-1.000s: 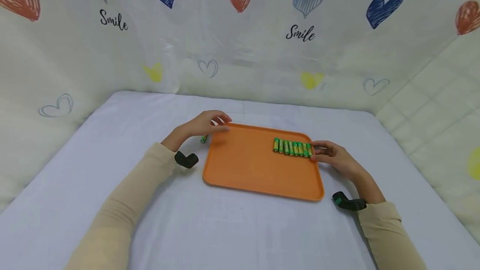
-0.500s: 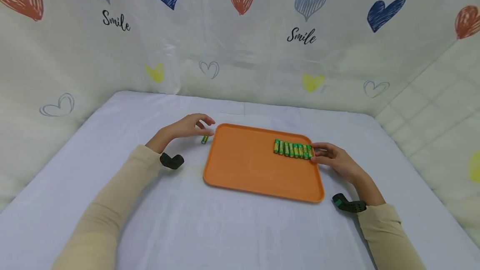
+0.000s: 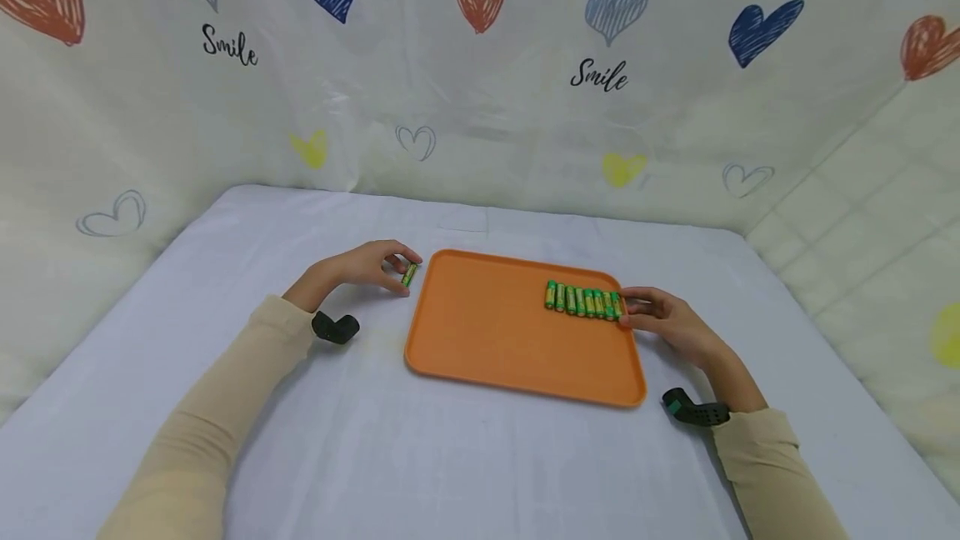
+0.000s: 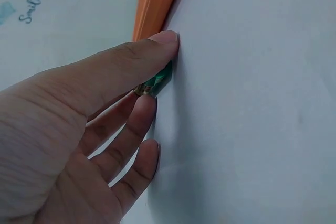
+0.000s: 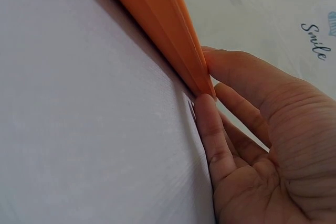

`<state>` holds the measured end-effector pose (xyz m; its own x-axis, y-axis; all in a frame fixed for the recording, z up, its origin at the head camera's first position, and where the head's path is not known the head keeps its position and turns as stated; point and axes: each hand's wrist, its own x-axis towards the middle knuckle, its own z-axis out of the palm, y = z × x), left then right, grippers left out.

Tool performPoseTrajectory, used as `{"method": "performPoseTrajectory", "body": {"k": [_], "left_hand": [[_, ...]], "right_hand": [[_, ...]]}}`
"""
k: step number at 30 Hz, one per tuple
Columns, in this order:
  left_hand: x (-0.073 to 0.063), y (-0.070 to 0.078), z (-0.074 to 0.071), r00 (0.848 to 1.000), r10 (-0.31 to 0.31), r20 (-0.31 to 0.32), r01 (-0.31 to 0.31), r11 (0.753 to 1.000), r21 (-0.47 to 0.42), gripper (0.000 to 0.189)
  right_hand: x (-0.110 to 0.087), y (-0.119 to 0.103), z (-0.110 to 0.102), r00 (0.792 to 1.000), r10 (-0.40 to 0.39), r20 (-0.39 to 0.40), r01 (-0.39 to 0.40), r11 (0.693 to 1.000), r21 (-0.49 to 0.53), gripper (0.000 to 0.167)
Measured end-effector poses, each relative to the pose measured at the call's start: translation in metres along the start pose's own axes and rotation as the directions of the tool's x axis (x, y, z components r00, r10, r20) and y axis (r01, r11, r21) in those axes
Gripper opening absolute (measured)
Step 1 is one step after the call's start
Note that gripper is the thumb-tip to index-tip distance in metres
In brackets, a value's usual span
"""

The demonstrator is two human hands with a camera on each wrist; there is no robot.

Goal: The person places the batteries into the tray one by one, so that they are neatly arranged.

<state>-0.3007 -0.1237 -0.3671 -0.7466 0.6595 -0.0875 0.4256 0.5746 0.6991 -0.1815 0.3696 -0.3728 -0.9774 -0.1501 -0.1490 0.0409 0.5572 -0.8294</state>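
Note:
Left of the tray, a green and yellow battery (image 3: pixel 409 274) is by the white cloth. My left hand (image 3: pixel 367 263) pinches it, thumb at the near end and index finger at the far end. The left wrist view shows only its green end (image 4: pixel 160 80), the thumb hiding the rest. Several like batteries stand side by side in a row (image 3: pixel 580 300) on the orange tray (image 3: pixel 495 340), toward its right edge. My right hand (image 3: pixel 671 322) reaches over the tray's right rim, with thumb and index finger at both ends of the row's last battery (image 3: pixel 617 305). That battery is hidden in the right wrist view.
The tray's raised rim (image 3: pixel 525 391) runs between my hands. White cloth (image 3: pixel 465 465) covers the table, and a curtain with printed hearts (image 3: pixel 480 90) hangs behind it. A dark wrist camera (image 3: pixel 335 328) sits beneath my left wrist, another (image 3: pixel 693 408) beneath my right.
My left hand has moved from over the tray's far left corner leftward and down to the loose battery, and its fingers have closed around it. My right hand stays at the row's end.

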Motion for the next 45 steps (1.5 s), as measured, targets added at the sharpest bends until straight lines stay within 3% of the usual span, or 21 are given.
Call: {"method": "performPoseTrajectory", "body": {"k": [5, 17, 26, 30, 45], "left_hand": [[0.001, 0.001, 0.0, 1.0, 0.029, -0.007, -0.029, 1.0, 0.009, 0.054], [0.005, 0.005, 0.003, 0.998, 0.017, -0.057, -0.015, 0.999, 0.029, 0.054], [0.008, 0.01, 0.004, 0.989, 0.029, -0.143, -0.038, 0.997, -0.063, 0.058], [0.011, 0.014, 0.005, 0.99, 0.027, -0.141, -0.039, 0.996, -0.082, 0.059], [0.039, 0.049, 0.014, 0.986, 0.132, -0.1, -0.14, 0.987, -0.077, 0.058]], "right_hand": [[0.002, 0.002, -0.003, 1.0, 0.005, -0.01, -0.005, 1.0, -0.011, 0.065], [-0.001, 0.001, -0.003, 1.0, 0.015, -0.011, -0.016, 1.0, -0.026, 0.066], [0.0, 0.004, -0.002, 1.0, 0.013, -0.009, -0.013, 1.0, -0.019, 0.065], [0.0, 0.004, -0.002, 1.0, 0.014, -0.006, -0.014, 1.0, -0.014, 0.065], [0.003, 0.004, -0.003, 1.0, 0.013, -0.003, -0.013, 1.0, 0.009, 0.065]]}}
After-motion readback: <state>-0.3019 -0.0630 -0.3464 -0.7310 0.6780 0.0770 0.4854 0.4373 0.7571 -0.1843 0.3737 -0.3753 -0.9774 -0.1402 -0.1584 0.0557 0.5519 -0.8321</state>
